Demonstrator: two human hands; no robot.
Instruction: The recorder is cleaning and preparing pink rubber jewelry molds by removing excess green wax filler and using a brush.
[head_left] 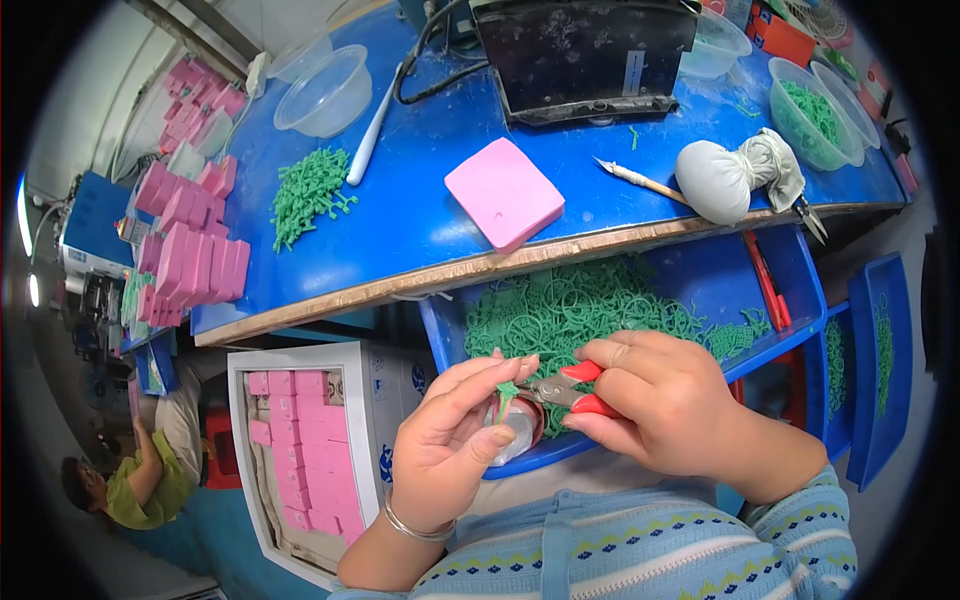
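Between the thumb and fingers of my left hand is a small green moulded piece. My right hand is closed around red-handled cutting pliers, whose jaws point left and meet or nearly touch the green piece. Both hands are over the near side of a blue drawer tray. A tangled heap of thin green pieces fills much of the tray. Partly hidden under my hands is a small round container with something whitish in it. A red-handled tool lies at the tray's right end.
On the blue table are a pink block, a green pile, a knife, a white cloth bundle and plastic bowls. A box of pink blocks stands left. Another person sits at far left.
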